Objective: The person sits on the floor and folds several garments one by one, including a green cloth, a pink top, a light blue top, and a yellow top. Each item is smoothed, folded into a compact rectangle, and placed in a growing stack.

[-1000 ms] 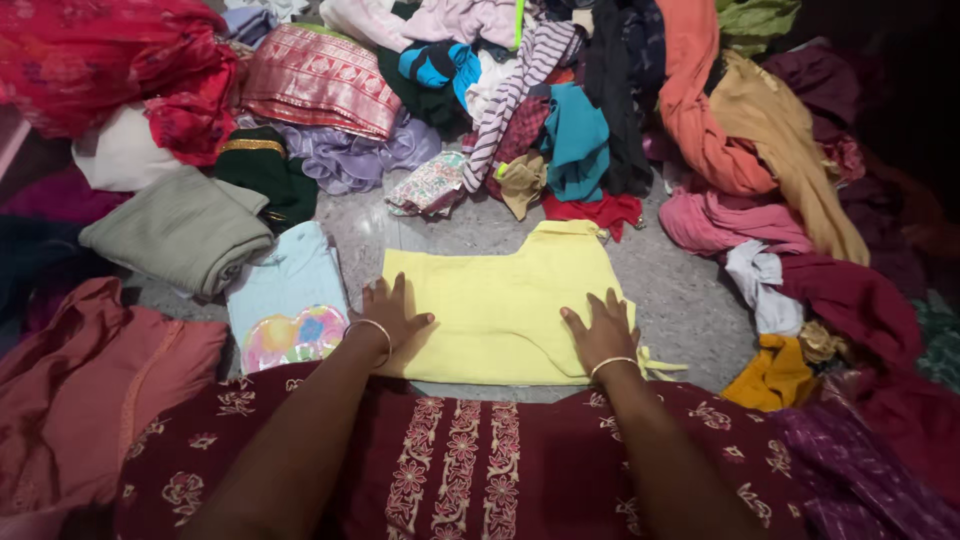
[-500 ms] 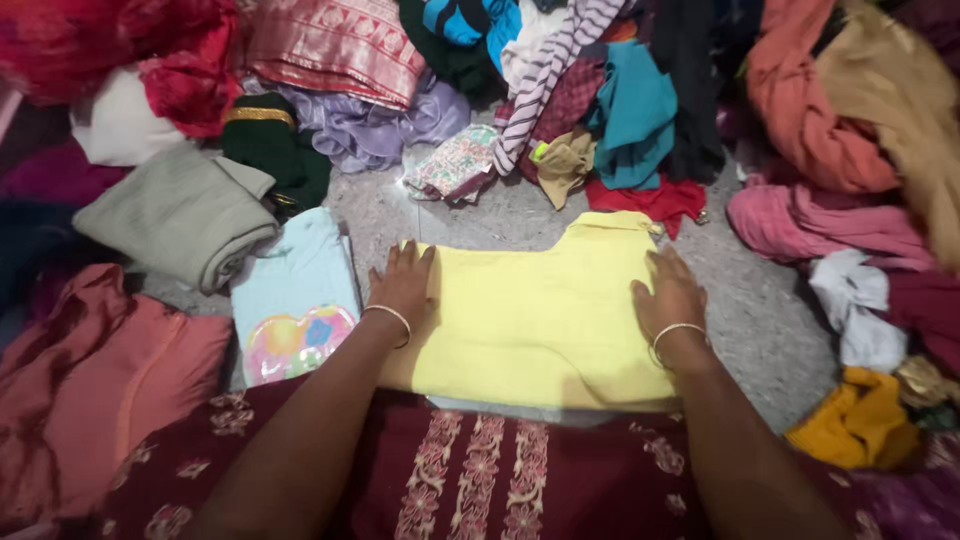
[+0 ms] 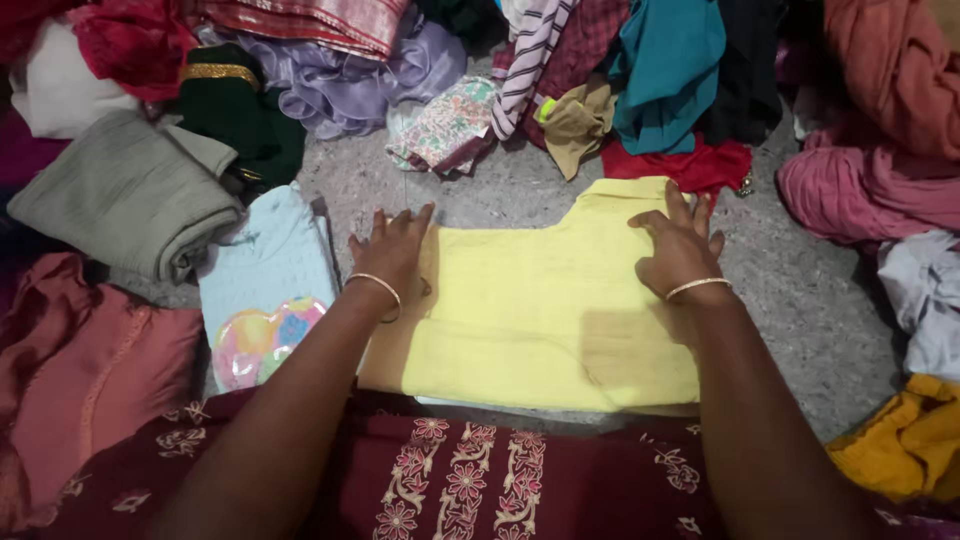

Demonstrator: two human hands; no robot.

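Observation:
A folded pale yellow garment lies flat on the grey stone floor in front of me. My left hand presses flat on its upper left corner, fingers spread, a thin bangle on the wrist. My right hand rests flat on its upper right edge, fingers apart, also with a bangle. Neither hand grips anything. My lap is covered by a maroon embroidered cloth just below the yellow garment.
A folded light blue shirt with a colourful heart print lies left of the yellow garment, beside a folded grey-green cloth and a salmon garment. Heaps of mixed clothes ring the floor: pink, teal, lilac, mustard.
Both hands have slid away from me along the yellow garment, from its near edge to its far corners. The view has tilted closer and down.

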